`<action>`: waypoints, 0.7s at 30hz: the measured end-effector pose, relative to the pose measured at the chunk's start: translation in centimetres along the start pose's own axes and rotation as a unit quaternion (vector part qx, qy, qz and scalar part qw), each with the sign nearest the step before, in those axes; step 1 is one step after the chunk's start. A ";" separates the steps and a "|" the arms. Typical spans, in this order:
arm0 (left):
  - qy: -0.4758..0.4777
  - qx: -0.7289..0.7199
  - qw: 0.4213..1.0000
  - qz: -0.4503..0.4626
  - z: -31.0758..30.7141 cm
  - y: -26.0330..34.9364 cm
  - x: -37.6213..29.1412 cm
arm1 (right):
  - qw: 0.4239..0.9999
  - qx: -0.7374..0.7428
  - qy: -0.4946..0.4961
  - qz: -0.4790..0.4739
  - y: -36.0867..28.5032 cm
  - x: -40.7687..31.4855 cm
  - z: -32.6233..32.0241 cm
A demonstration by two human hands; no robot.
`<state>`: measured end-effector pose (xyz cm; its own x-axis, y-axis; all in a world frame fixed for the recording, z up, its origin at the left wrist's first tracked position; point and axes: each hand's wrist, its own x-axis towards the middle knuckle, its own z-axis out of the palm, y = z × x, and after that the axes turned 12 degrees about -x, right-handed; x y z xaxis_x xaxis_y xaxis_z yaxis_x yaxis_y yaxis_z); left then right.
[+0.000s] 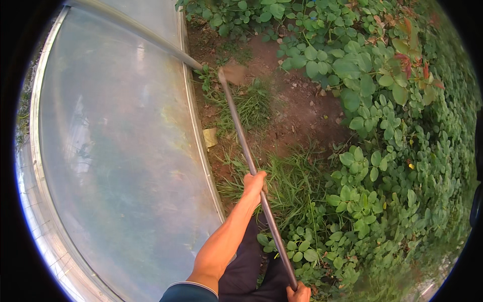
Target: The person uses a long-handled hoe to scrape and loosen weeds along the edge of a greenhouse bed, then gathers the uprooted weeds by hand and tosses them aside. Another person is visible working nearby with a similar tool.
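Note:
My left hand (254,183) is wrapped around the middle of a long-handled hoe (241,131). Lower down, at the bottom edge of the view, my right hand (299,292) grips the rear end of the same dark handle. The hoe slants up and away from me, and its blade (233,73) is blurred against the soil. Just below the blade grows a tuft of grass (252,102). A thicker patch of long grass (292,179) lies to the right of my left hand.
Translucent plastic sheeting (124,132) in a metal frame forms a wall on the left. A slanting pole (151,36) crosses it and meets the ground near the blade. Dense leafy bushes (377,158) fill the right side. Bare brown soil (302,109) and a yellowish scrap (210,137) lie between.

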<state>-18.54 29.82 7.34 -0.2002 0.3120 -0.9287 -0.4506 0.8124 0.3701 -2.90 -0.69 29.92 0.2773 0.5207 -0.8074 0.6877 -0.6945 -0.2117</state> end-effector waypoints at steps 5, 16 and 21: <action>-0.054 -0.011 0.992 0.117 2.4 10.4 1.1 | 1.000 -0.003 0.019 -0.010 -5.3 6.9 -0.3; 0.028 0.047 0.989 -0.136 -2.4 -16.5 -9.8 | 0.957 0.027 -0.160 0.239 3.6 -14.1 -5.7; 0.014 0.029 0.999 -0.016 0.4 -4.9 -3.7 | 0.998 -0.027 -0.047 0.043 3.7 -4.5 -0.8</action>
<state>-15.23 24.84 8.96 -0.2104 0.2721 -0.9390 -0.4070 0.8489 0.3371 -1.02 -5.19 33.20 0.2748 0.4090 -0.8702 0.6996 -0.7059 -0.1108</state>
